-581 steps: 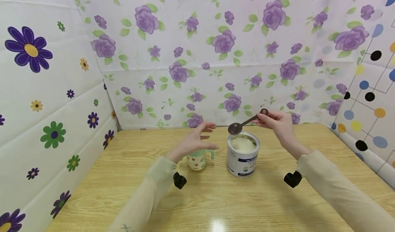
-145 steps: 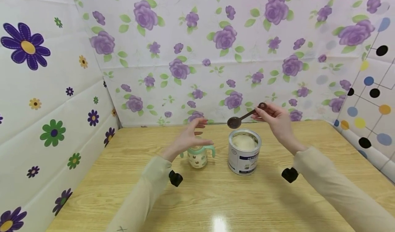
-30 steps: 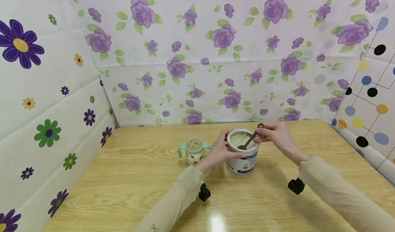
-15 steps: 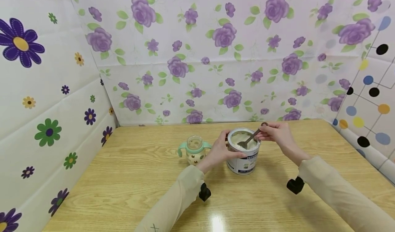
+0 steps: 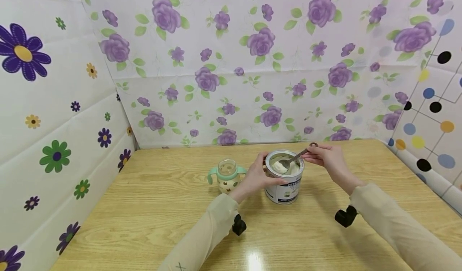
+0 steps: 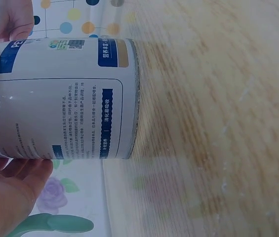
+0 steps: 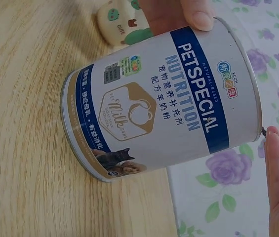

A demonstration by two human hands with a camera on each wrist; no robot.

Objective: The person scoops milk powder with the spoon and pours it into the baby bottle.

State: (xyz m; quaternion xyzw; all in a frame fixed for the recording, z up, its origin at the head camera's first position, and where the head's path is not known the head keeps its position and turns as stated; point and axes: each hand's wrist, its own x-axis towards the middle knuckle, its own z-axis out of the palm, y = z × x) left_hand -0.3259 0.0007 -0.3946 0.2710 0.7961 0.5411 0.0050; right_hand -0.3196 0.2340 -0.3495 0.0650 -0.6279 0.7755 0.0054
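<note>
A white and blue tin can of milk powder point(image 5: 284, 194) stands uncovered on the table, its label reading PETSPECIAL in the right wrist view. My left hand point(image 5: 254, 178) grips its left side near the rim, thumb in front and fingers round the back; the left wrist view shows those fingers point(image 6: 30, 173) against the can's wall. Between thumb and fingers my right hand point(image 5: 330, 160) pinches the handle end of a dark brown spoon point(image 5: 300, 154). The spoon slants down into the can's mouth, a mound of pale powder point(image 5: 279, 167) at its bowl.
Left of the can, partly behind my left wrist, stands a clear baby bottle point(image 5: 227, 178) with green handles and no lid, something pale inside. The wooden table point(image 5: 173, 207) meets flower-print cloth walls point(image 5: 202, 114) at the back and left.
Earlier my left hand was beside the bottle and the spoon was above the can. Then the hand took hold of the can and the spoon dipped in. Over the last second it lifted slightly with powder.
</note>
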